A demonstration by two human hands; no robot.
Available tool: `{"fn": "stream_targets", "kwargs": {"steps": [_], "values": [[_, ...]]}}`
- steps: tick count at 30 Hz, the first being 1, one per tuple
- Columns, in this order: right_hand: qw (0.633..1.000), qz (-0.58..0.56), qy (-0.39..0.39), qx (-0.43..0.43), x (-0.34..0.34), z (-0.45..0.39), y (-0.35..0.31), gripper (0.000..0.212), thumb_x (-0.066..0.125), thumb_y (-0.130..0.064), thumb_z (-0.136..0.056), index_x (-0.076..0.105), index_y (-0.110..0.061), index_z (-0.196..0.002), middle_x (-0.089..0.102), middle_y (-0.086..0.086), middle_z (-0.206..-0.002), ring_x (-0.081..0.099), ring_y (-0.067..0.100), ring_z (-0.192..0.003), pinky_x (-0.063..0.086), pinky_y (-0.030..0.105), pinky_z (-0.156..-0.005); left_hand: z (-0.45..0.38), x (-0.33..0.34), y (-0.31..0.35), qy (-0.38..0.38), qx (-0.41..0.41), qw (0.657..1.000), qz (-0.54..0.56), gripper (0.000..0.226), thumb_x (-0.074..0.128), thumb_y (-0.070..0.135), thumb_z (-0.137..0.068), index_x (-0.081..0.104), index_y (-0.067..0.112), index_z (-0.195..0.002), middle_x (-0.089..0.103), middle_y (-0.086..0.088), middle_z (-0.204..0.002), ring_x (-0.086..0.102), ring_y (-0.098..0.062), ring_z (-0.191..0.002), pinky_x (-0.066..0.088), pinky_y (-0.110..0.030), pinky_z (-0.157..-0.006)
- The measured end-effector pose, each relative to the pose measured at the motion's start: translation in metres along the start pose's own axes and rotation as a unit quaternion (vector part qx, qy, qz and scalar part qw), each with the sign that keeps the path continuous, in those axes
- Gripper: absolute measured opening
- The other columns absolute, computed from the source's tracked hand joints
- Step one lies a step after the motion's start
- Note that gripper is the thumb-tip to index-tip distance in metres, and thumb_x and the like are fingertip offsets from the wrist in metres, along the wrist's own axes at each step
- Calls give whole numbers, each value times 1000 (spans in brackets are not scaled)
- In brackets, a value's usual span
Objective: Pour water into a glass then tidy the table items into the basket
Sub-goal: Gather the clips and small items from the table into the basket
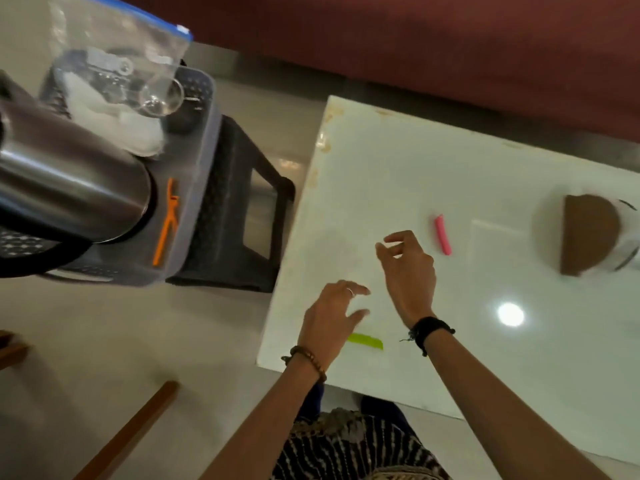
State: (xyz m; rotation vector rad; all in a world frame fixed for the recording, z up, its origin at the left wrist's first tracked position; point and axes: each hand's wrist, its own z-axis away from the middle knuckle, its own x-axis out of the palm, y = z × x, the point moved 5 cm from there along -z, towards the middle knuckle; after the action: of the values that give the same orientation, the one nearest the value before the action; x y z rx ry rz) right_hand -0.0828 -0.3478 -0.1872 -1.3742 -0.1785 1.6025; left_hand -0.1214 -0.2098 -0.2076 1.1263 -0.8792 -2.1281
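A grey perforated basket [204, 140] stands on a dark stool at the left. In it lie a steel kettle [69, 188], a clear glass [161, 97], a zip bag [114, 39], white cloth and an orange tool [168, 226]. On the white table [450, 341] lie a pink stick [443, 235] and a green strip [367, 341]. My left hand [332, 317] hovers open just above the green strip. My right hand [408, 268] is open over the table, a little left of the pink stick. Both hands hold nothing.
A jar with a brown wooden lid [588, 233] lies at the table's right edge. The dark stool [249, 216] sits between basket and table. A maroon sofa [415, 36] runs along the back. Wooden furniture legs [131, 431] cross the floor at the lower left.
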Motion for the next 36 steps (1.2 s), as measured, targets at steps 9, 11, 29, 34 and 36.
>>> {"fn": "stream_targets", "kwargs": {"steps": [9, 11, 29, 34, 36], "values": [[996, 79, 28, 0, -57, -61, 81, 34, 61, -20, -86, 47, -9, -115, 48, 10, -119, 60, 28, -91, 40, 29, -64, 3, 91, -2, -164, 16, 946, -278, 78, 77, 35, -67, 38, 26, -134, 36, -1, -137, 38, -19, -125, 37, -32, -102], [996, 83, 15, -7, -54, -70, 84, 36, 61, -19, -87, 46, -7, -117, 44, 13, -122, 60, 30, -93, 43, 30, -65, 4, 90, -6, -134, 7, 949, -285, 71, 75, 25, -71, 40, 23, -132, 36, -1, -135, 39, -19, -123, 39, -29, -99], [961, -260, -72, 54, 12, 8, -11, 10, 65, -6, -82, 65, -14, -89, 67, -2, -80, 61, 11, -74, 49, 19, -73, -9, -71, -10, 308, -108, 930, 171, 17, 67, 2, -79, 65, 5, -96, 64, -3, -86, 57, -5, -71, 47, -6, -62], [952, -274, -136, -25, 87, 50, -119, 9, 71, -13, -80, 69, -11, -89, 67, -2, -77, 60, -4, -65, 45, 5, -64, -4, -194, -37, 419, -90, 894, 130, 25, 62, -2, -81, 64, -1, -106, 62, -4, -92, 58, 11, -64, 45, -2, -60], [952, -261, -152, -53, 120, 60, -156, 11, 70, -12, -81, 68, -8, -91, 65, -2, -76, 57, 0, -63, 43, 3, -61, -2, -234, -57, 438, -112, 887, 92, 26, 62, -2, -80, 65, 1, -106, 62, -3, -91, 58, 9, -62, 42, 1, -58]]}}
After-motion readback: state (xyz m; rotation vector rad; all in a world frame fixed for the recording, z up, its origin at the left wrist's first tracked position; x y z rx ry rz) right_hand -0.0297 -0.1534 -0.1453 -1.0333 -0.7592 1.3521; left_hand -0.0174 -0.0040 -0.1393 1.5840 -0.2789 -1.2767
